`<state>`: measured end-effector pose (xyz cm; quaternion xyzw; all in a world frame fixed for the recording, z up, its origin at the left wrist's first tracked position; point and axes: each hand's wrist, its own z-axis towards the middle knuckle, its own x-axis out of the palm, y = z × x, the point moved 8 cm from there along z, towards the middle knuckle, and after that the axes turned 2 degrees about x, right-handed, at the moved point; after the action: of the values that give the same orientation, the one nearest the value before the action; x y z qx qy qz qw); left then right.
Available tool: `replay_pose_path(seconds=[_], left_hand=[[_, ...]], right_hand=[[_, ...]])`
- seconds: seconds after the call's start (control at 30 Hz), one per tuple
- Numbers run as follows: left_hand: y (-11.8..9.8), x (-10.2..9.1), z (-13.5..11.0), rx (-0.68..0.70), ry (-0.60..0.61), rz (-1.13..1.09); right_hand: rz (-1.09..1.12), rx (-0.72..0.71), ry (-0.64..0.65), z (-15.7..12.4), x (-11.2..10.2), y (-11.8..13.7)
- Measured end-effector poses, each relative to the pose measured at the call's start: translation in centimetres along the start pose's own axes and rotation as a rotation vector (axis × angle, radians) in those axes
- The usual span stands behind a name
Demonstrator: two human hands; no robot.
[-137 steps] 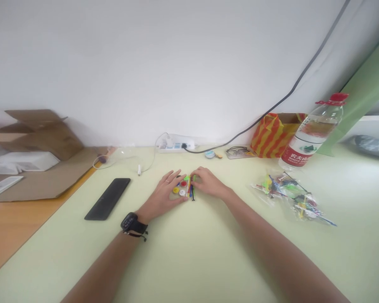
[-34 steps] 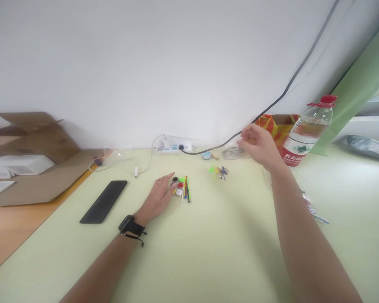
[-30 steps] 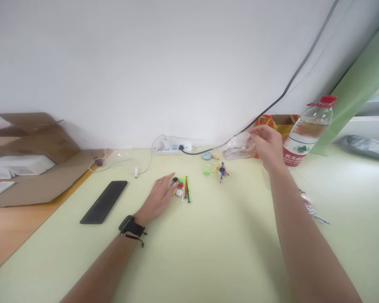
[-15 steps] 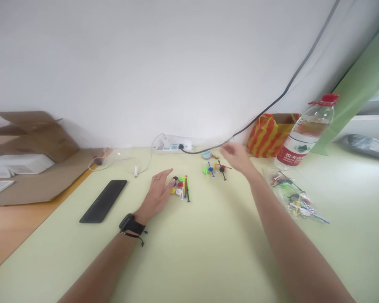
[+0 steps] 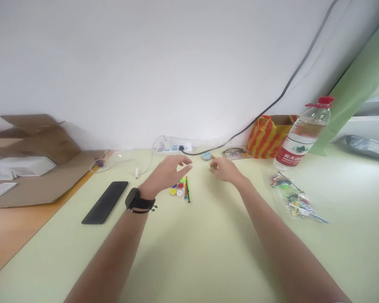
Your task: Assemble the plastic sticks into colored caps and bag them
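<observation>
Coloured plastic discs [image 5: 179,193] and thin sticks [image 5: 186,190] lie side by side on the tabletop [image 5: 186,252], near the left hand [image 5: 166,172], its thumb and fingers parted wide. To their right, the right hand [image 5: 225,169] curls its fingers narrow; whether they hold anything, I cannot tell. Farther right, a bottle [image 5: 310,128] carries a label [image 5: 298,147] reading "农夫山", the smaller print blurred.

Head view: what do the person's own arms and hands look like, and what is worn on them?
Both forearms show no sleeves. The left hand is ungloved, with a black watch on a wide black strap at the wrist, and a thin dark cord bracelet with loose ends. The right hand is ungloved too, its wrist bare.
</observation>
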<state>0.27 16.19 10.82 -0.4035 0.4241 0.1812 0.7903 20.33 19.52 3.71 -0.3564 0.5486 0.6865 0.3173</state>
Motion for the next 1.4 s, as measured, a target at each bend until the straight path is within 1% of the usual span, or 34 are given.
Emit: replay_pose_path(seconds=[0.1, 0.2, 0.27, 0.37, 0.47, 0.57, 0.63, 0.73, 0.8, 0.87, 0.93, 1.0, 1.13, 1.23, 1.33, 1.4], left_hand=[[-0.6, 1.0, 0.9, 0.022, 0.007, -0.069], [-0.9, 2.4, 1.3, 0.047, 0.011, -0.163], [-0.9, 2.9, 1.4, 0.063, -0.001, -0.225], [-0.5, 3.2, 1.5, 0.073, -0.017, -0.293], [-0.1, 4.0, 1.5, 0.094, 0.028, -0.332], [0.5, 5.3, 1.3, 0.085, 0.077, -0.369], [0.7, 6.2, 1.2, 0.077, 0.102, -0.395], [0.9, 7.0, 1.0, 0.071, 0.125, -0.430], [0.9, 7.1, 1.0, 0.068, 0.120, -0.442], [0.9, 6.9, 0.9, 0.071, 0.097, -0.429], [0.7, 6.5, 0.9, 0.090, 0.077, -0.384], [0.3, 6.5, 0.9, 0.114, 0.082, -0.338], [0.0, 7.2, 0.9, 0.135, 0.110, -0.270], [0.4, 7.7, 0.9, 0.132, 0.115, -0.215], [1.1, 8.1, 0.8, 0.113, 0.147, -0.180], [1.4, 8.2, 0.8, 0.123, 0.174, -0.123]], right_hand=[[0.161, -0.043, 0.014, -0.2, -1.0, 1.6], [0.498, -0.055, 0.043, -0.3, -1.0, 3.3], [0.687, -0.043, 0.059, -0.2, -0.7, 3.9], [0.817, -0.011, 0.081, -0.1, 0.2, 3.9], [0.874, 0.047, 0.133, -0.1, 1.5, 3.2], [0.831, 0.090, 0.216, -0.5, 2.8, 2.7], [0.776, 0.092, 0.272, -0.8, 3.5, 2.6], [0.746, 0.079, 0.315, -1.1, 3.9, 2.5], [0.772, 0.075, 0.331, -1.1, 3.7, 2.5], [0.797, 0.064, 0.381, -1.3, 3.6, 2.8], [0.748, 0.038, 0.445, -1.5, 3.7, 3.0], [0.644, 0.018, 0.475, -1.7, 4.0, 3.1], [0.470, 0.032, 0.435, -1.4, 5.1, 2.3], [0.322, 0.055, 0.352, -0.9, 5.6, 1.4], [0.189, 0.061, 0.284, -0.6, 5.3, 0.6], [0.118, 0.059, 0.259, -0.5, 4.6, 0.3]])
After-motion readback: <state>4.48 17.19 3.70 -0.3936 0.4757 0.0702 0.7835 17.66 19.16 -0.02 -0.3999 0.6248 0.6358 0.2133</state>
